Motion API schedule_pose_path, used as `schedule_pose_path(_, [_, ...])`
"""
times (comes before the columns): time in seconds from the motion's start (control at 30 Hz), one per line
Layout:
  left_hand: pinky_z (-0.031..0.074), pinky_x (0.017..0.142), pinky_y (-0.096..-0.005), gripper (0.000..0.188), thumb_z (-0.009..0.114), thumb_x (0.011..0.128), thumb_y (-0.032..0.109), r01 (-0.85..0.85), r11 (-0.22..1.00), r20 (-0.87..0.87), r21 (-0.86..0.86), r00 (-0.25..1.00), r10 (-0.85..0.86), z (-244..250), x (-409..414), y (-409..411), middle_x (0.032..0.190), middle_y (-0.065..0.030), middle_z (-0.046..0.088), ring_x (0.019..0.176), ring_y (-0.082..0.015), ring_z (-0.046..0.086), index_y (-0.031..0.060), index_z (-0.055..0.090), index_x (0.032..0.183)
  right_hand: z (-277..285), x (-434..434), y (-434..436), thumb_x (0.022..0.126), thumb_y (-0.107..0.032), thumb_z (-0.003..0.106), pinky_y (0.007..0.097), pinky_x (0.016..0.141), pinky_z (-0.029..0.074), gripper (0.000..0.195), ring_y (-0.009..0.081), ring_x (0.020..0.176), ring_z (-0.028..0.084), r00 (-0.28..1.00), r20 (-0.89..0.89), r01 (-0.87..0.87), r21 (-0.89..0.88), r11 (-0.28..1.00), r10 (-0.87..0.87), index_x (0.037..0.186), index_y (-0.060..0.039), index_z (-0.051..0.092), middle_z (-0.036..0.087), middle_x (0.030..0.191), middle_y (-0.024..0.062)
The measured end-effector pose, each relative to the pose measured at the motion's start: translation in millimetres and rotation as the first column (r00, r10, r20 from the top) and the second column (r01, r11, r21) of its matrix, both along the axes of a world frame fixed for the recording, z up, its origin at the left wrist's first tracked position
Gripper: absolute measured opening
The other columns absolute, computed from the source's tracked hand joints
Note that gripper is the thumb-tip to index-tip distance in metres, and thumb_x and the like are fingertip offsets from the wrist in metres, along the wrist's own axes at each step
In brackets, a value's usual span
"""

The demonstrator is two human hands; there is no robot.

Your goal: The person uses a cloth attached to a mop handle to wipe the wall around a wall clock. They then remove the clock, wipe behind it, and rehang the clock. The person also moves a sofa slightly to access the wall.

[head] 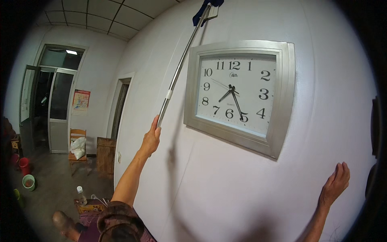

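My left hand grips the lower part of a telescopic metal pole, which slants up along the white wall. At the pole's top, a dark blue cloth mop head touches or nearly touches the wall above the clock. A large wall clock with a silver frame hangs right of the pole, tilted in the view. Low at the right, my right hand is raised by the wall, fingers slightly bent; no object shows in it.
At lower left a plastic bottle stands on a small surface. Further off are a wooden chair with a white plastic bag, a wooden board, a red bucket, a green bucket and an open door.
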State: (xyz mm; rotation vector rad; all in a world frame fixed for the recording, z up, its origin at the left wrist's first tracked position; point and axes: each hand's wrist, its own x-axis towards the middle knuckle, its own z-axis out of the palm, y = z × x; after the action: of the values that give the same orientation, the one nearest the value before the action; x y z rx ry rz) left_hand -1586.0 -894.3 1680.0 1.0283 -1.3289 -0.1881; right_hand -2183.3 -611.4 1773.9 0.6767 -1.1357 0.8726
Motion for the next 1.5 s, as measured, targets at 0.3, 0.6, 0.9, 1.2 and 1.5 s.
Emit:
schedule_pose_path(0.3, [0.047, 0.06, -0.0403, 0.055, 0.035, 0.099, 0.03, 0.092, 0.991, -0.018, -0.096, 0.995, -0.094, 90, 9, -67, 0.073, -0.01, 0.053, 0.063, -0.0227, 0.051, 0.0335, 0.016, 0.15, -2, 5, -3, 0.097, -0.012, 0.042, 0.0425, 0.107, 0.03, 0.033, 0.0267, 0.128, 0.043, 0.997, 0.046, 0.055, -0.024, 0.998, -0.054, 0.128, -0.008, 0.052, 0.048, 0.137, 0.0107])
schedule_pose_path(0.6, [0.042, 0.045, -0.0317, 0.058, 0.036, 0.098, 0.028, 0.216, 0.975, -0.001, -0.052, 0.976, -0.216, 91, 54, -45, 0.064, -0.0029, 0.043, 0.051, -0.0145, 0.041, 0.0323, 0.014, 0.151, -15, 25, -22, 0.1, -0.024, 0.032, 0.0455, 0.11, 0.027, 0.042, 0.0302, 0.135, 0.037, 1.0, -0.003, 0.005, -0.102, 0.995, -0.005, 0.135, -0.0069, 0.048, 0.044, 0.144, 0.0113])
schedule_pose_path(0.9, [0.046, 0.083, -0.036, 0.058, 0.034, 0.098, 0.024, 0.209, 0.973, 0.054, 0.099, 0.975, -0.215, -36, 83, -5, 0.098, -0.0148, 0.059, 0.081, -0.0221, 0.055, 0.0212, 0.016, 0.153, -16, 33, -23, 0.099, -0.018, 0.034, 0.0448, 0.111, 0.027, 0.042, 0.0298, 0.135, 0.037, 0.996, 0.067, 0.07, -0.111, 0.991, -0.063, 0.137, -0.0066, 0.047, 0.043, 0.145, 0.0107])
schedule_pose_path(1.2, [0.038, 0.104, -0.0414, 0.052, 0.036, 0.099, 0.034, 0.157, 0.981, -0.041, -0.116, 0.986, -0.163, 132, 104, -49, 0.14, -0.0141, 0.048, 0.127, -0.0347, 0.046, 0.0237, 0.028, 0.149, -23, 32, -29, 0.099, -0.023, 0.035, 0.0457, 0.11, 0.028, 0.042, 0.032, 0.134, 0.039, 0.997, 0.07, -0.015, -0.103, 0.995, 0.022, 0.134, -0.0039, 0.049, 0.043, 0.145, 0.0139])
schedule_pose_path(1.5, [0.039, 0.101, -0.0424, 0.053, 0.036, 0.096, 0.034, -0.02, 0.992, -0.059, -0.123, 0.998, 0.013, 14, 128, -91, 0.137, -0.0173, 0.049, 0.126, -0.0338, 0.047, 0.0259, 0.029, 0.148, -31, 24, -28, 0.101, -0.029, 0.031, 0.0454, 0.111, 0.029, 0.046, 0.0341, 0.133, 0.039, 0.996, 0.033, 0.088, -0.107, 0.99, -0.085, 0.136, -0.0045, 0.048, 0.044, 0.144, 0.016])
